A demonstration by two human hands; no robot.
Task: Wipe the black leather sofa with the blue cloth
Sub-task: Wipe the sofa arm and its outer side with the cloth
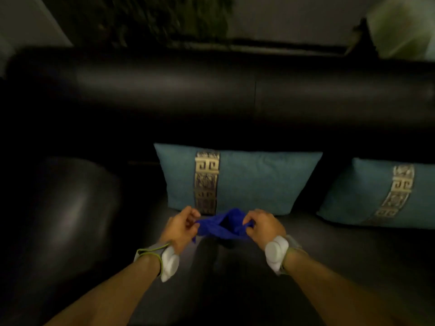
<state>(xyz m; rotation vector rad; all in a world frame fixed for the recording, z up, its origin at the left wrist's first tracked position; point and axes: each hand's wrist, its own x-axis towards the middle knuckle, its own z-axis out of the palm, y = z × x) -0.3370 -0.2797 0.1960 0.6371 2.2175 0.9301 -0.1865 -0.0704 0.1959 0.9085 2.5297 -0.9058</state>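
Both hands were up over the seat and the blue cloth [222, 225] hung bunched between them, held above the near part of the cushion rather than lying on it, as far as the dim light showed. The left hand [182, 228] pinched the cloth's left edge with curled fingers, and the right hand [263, 224] gripped the right edge the same way, so the fabric sagged in a loose fold in the middle. Each wrist carried a white strapped device [276, 251]. Under the hands lay the black leather sofa [164, 90], its rounded backrest running across the far side and a fat armrest bulging at the left. A teal cushion [254, 182] with a gold patterned band leaned against the backrest just beyond the cloth, and a second teal cushion [367, 196] sat to the right of it. Blurred greenery [164, 17] showed behind the sofa. By the look of things the wiping itself had not started: the cloth looked as if it was being gathered or spread ready for use, and no part of it pressed the leather. Seat, backrest and armrest all appeared left to do, and the cushions would likely need shifting to reach the leather beneath them.
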